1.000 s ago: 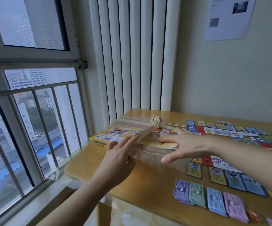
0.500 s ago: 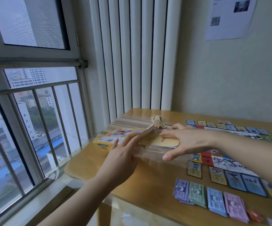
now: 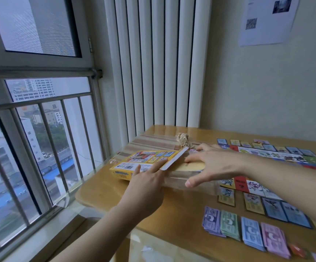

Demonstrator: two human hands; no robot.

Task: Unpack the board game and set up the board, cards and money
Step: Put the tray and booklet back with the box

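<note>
At the left end of the wooden table, beside the window bars: yellow game box, lying flat, its pale end flap lifted. Left hand with straight fingers, fingertips touching the flap's near end, gripping nothing. Right hand spread palm down on a cream sheet just right of the flap, fingers loose, nothing grasped. Beyond the box, a crumpled paper wad; behind that, white vertical slats and a printed sheet on the wall. To the right, game board, largely crossed by the right forearm. Nearer, a row of property cards and four stacks of play money: purple, green, blue, pink. Under the right hand, something clear and glossy, hard to make out. Blurred near the bottom right corner: a small red piece.
</note>
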